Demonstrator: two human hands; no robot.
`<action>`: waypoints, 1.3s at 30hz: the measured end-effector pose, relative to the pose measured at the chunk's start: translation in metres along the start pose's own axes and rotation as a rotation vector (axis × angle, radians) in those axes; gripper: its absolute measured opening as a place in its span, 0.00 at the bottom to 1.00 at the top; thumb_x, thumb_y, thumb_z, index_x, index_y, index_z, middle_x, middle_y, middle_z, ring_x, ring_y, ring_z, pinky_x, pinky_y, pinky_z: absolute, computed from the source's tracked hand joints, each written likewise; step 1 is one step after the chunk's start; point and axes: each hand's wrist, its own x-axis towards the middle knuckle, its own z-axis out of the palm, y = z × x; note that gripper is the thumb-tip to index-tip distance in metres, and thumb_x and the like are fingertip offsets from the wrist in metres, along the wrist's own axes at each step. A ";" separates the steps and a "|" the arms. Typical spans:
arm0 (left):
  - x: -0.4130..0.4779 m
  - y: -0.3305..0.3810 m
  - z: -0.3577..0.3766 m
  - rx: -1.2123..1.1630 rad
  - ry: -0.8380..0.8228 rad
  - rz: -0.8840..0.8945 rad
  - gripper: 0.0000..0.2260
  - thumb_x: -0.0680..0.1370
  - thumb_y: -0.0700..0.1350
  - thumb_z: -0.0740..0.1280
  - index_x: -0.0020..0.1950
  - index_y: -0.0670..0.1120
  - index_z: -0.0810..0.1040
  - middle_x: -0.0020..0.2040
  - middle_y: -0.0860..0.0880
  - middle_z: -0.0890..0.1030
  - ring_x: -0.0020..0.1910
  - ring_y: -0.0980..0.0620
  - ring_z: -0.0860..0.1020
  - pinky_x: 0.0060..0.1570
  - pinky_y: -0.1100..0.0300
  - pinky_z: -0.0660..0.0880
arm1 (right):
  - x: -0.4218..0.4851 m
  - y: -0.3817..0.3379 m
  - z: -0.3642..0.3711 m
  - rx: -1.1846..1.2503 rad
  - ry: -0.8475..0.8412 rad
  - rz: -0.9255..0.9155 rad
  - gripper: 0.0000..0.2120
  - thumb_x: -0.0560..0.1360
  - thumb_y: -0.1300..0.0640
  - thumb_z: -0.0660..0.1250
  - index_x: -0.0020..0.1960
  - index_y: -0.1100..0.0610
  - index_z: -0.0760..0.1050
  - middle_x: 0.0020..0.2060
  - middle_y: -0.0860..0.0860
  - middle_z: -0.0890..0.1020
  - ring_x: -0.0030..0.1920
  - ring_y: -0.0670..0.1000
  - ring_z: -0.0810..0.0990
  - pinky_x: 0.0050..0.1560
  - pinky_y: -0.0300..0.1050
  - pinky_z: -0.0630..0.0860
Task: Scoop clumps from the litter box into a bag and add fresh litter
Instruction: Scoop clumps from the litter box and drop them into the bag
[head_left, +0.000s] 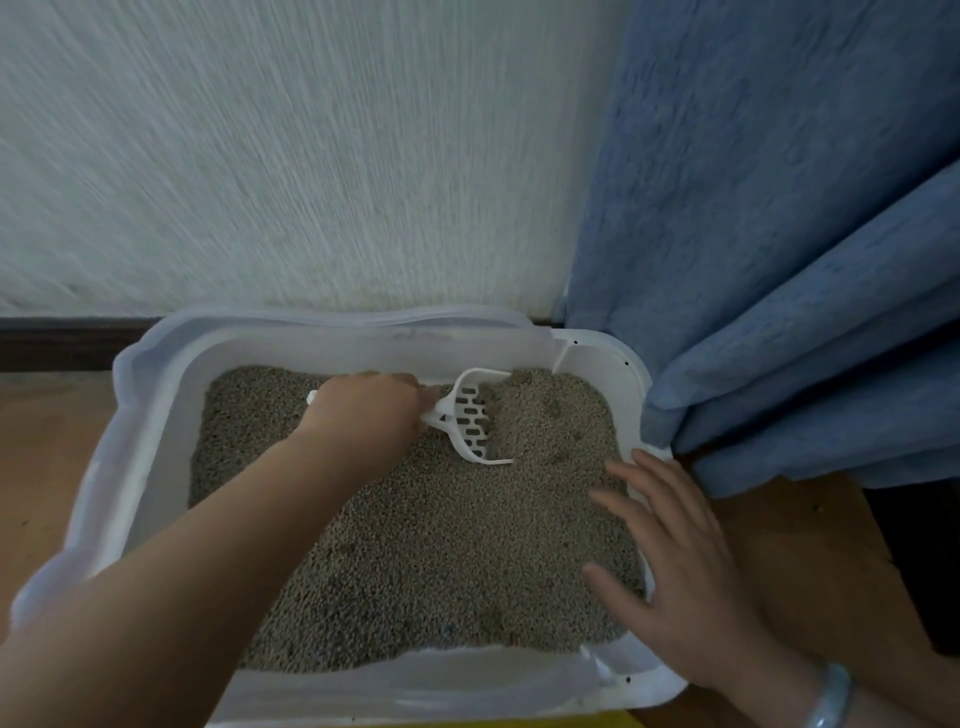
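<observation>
A white litter box (156, 415) lined with a clear plastic liner stands on the floor against the wall, filled with grey-brown granules (441, 545). My left hand (369, 410) grips the handle of a white slotted scoop (475, 415), whose blade digs into a mound of litter at the far right of the box. A darker clump (553, 408) shows in that mound. My right hand (675, 561) rests with spread fingers on the box's right rim, over the litter, holding nothing. No bag for clumps is visible.
A textured white wall (311, 156) rises right behind the box. A blue curtain (779, 260) hangs at the right, touching the box's far right corner. Wooden floor (805, 545) lies on both sides. A yellow edge (571, 722) shows at the bottom.
</observation>
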 end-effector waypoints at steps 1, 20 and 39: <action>0.000 0.000 0.001 -0.011 0.003 0.002 0.15 0.81 0.49 0.56 0.67 0.56 0.69 0.54 0.51 0.76 0.51 0.47 0.77 0.40 0.57 0.67 | 0.000 0.000 0.000 -0.005 0.001 0.001 0.24 0.72 0.42 0.63 0.63 0.53 0.73 0.67 0.48 0.69 0.72 0.52 0.62 0.70 0.57 0.59; -0.007 -0.003 0.032 -0.150 0.157 0.120 0.18 0.79 0.50 0.61 0.70 0.53 0.69 0.62 0.52 0.77 0.57 0.45 0.76 0.50 0.53 0.75 | 0.001 -0.001 -0.003 0.008 -0.024 0.026 0.24 0.74 0.38 0.59 0.62 0.52 0.73 0.65 0.47 0.70 0.69 0.49 0.64 0.70 0.57 0.58; 0.010 0.028 0.041 -0.294 0.075 0.145 0.19 0.81 0.50 0.58 0.72 0.54 0.65 0.66 0.52 0.72 0.62 0.47 0.72 0.57 0.54 0.71 | 0.003 -0.005 -0.003 -0.027 -0.006 0.092 0.36 0.73 0.37 0.59 0.73 0.58 0.58 0.74 0.52 0.59 0.75 0.53 0.56 0.71 0.55 0.58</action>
